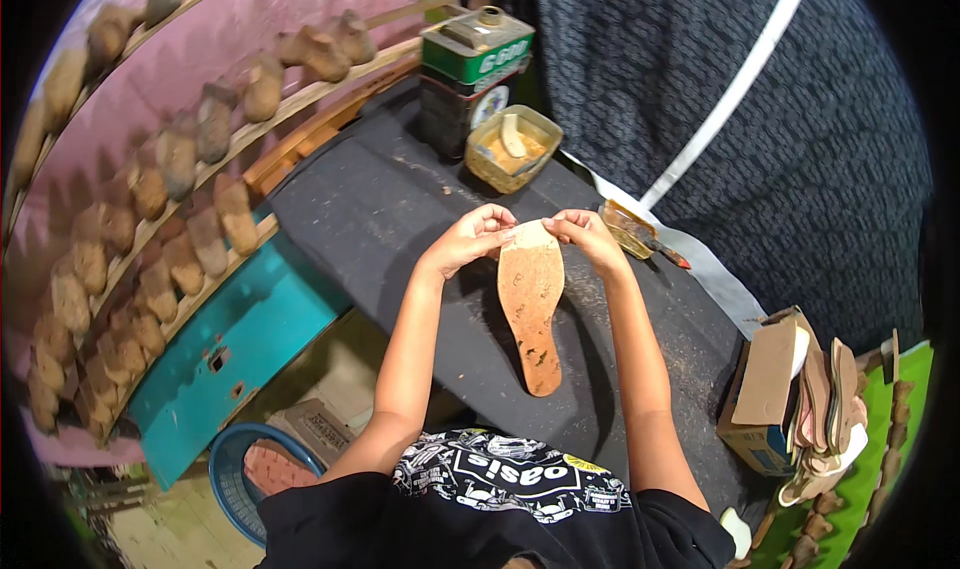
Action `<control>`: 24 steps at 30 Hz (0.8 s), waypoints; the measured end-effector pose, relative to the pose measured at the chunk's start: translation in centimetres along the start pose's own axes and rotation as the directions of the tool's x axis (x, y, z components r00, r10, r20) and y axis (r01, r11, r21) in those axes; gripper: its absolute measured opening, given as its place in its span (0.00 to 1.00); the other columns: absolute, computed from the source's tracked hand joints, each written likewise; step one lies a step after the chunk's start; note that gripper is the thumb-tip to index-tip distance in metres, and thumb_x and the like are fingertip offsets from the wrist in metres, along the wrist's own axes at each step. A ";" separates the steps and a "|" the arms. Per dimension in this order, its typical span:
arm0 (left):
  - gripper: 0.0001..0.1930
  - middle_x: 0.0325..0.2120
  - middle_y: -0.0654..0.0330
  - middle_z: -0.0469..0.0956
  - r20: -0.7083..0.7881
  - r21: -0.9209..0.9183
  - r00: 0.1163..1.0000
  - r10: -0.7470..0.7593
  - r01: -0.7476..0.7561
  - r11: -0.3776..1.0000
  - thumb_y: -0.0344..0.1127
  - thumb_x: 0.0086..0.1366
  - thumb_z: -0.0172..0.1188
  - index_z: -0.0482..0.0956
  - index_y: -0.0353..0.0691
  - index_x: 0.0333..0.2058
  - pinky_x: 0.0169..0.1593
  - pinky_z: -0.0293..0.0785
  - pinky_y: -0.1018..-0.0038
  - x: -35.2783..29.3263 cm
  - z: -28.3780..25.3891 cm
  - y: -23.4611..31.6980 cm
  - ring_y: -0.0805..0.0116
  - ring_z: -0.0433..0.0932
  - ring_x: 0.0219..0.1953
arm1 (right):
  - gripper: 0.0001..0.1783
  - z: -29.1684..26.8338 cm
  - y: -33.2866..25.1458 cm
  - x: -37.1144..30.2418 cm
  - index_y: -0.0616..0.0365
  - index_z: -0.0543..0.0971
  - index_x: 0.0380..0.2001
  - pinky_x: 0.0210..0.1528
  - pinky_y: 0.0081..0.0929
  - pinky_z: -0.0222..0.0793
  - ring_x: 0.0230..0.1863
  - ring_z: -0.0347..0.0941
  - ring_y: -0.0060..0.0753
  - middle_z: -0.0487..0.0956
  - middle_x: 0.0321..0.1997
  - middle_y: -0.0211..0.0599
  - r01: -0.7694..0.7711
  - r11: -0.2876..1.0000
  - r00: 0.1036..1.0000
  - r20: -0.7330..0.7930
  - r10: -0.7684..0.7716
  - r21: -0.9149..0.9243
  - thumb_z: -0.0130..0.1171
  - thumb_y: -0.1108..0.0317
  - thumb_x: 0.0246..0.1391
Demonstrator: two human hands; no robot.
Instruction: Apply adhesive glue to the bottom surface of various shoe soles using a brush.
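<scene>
A tan shoe insole (pixel 530 294), blotched with dark marks, hangs between my hands over the dark table. Its wide toe end points away from me and carries a paler band at the tip. My left hand (pixel 472 239) pinches the left side of that end. At the tip's right side, my right hand (pixel 585 237) grips it between thumb and fingers. Just beyond my right hand sits a small glue-stained container (pixel 627 231), with a red-tipped brush (pixel 672 256) lying at its edge.
A green and black metal can (pixel 470 79) and a tub (pixel 513 159) of yellowish paste stand at the table's (pixel 370 184) far side. Wooden shoe lasts (pixel 212 124) line racks at left. A cardboard box (pixel 765 399) with insoles is at right; a blue basket (pixel 225 484) stands lower left.
</scene>
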State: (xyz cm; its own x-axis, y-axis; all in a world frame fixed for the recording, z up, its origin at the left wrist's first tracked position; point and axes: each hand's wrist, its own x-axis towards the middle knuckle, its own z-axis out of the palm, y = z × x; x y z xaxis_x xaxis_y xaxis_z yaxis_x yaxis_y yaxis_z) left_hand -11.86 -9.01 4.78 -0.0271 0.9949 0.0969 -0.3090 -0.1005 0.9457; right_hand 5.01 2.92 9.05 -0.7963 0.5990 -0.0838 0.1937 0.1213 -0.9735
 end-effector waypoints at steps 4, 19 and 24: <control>0.13 0.28 0.65 0.72 -0.182 -0.012 0.983 0.015 -0.017 1.000 0.41 0.55 0.53 0.68 0.39 0.35 0.34 0.67 0.82 -6.6 -2.7 2.9 0.79 0.70 0.31 | 0.09 6.4 -1.6 0.9 0.54 0.73 0.15 0.23 0.12 0.49 0.19 0.55 0.10 0.66 0.14 0.17 0.040 0.996 0.993 0.104 -0.048 0.079 0.58 0.62 0.40; 0.12 0.27 0.65 0.74 -0.874 0.190 0.472 0.116 0.111 0.976 0.37 0.55 0.54 0.73 0.34 0.34 0.29 0.66 0.85 -45.4 -7.9 4.7 0.81 0.70 0.27 | 0.11 43.8 -2.1 -5.4 0.56 0.72 0.16 0.26 0.12 0.54 0.20 0.59 0.12 0.70 0.17 0.21 -0.124 0.969 0.719 0.692 -0.061 0.214 0.56 0.62 0.44; 0.10 0.27 0.61 0.74 -0.948 0.166 0.288 0.132 0.097 0.981 0.32 0.55 0.54 0.72 0.30 0.34 0.29 0.67 0.86 -56.7 -7.4 2.3 0.80 0.71 0.27 | 0.10 54.1 0.5 -10.2 0.57 0.73 0.20 0.28 0.13 0.56 0.22 0.61 0.13 0.71 0.18 0.22 -0.128 0.983 0.627 0.779 -0.020 0.129 0.56 0.62 0.44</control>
State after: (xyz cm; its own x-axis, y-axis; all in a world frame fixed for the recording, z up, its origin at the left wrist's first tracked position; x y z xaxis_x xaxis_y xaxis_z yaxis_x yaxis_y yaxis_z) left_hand -18.09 -65.63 -0.79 -0.9502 0.2775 -0.1416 -0.1481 -0.0026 0.9890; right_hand -17.75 -45.95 -2.08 -0.9495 -0.2430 -0.1983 0.2185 -0.0590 -0.9741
